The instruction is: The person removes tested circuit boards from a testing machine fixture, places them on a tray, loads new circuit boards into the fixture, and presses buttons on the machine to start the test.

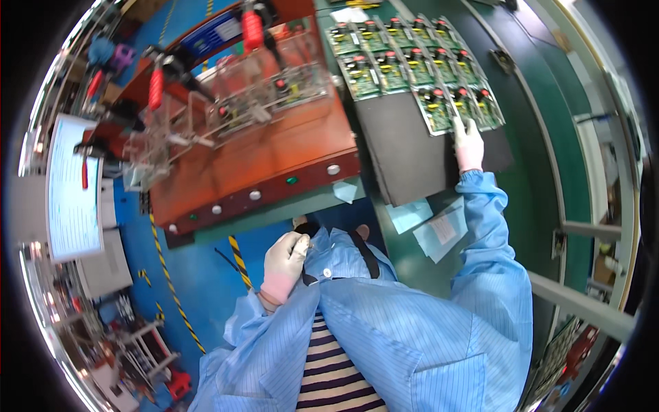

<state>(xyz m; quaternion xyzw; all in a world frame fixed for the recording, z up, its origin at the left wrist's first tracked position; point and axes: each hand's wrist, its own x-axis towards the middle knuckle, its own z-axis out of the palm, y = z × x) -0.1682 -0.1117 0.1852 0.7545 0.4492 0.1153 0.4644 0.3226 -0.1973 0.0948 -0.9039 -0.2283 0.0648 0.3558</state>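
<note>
My right hand (pixel 469 145), in a white glove, reaches out to the near row of green circuit boards (pixel 439 121). Its fingertips are at the near edge of a circuit board (pixel 465 105), appearing to pinch it; the underside of the grip is hidden. The boards carry red, black and yellow parts and lie in rows on a dark mat (pixel 405 147). Close to my body, my gloved left hand (pixel 283 264) is held with its fingers curled together. Whatever it may hold is hidden by the fingers.
To the left stands an orange-brown test fixture (pixel 254 158) with clear plastic plates, red-handled clamps (pixel 252 29) and front buttons. Light-blue paper sheets (pixel 439 230) lie at the mat's near edge. A lit monitor (pixel 74 189) is far left. A metal rail (pixel 583 305) runs at right.
</note>
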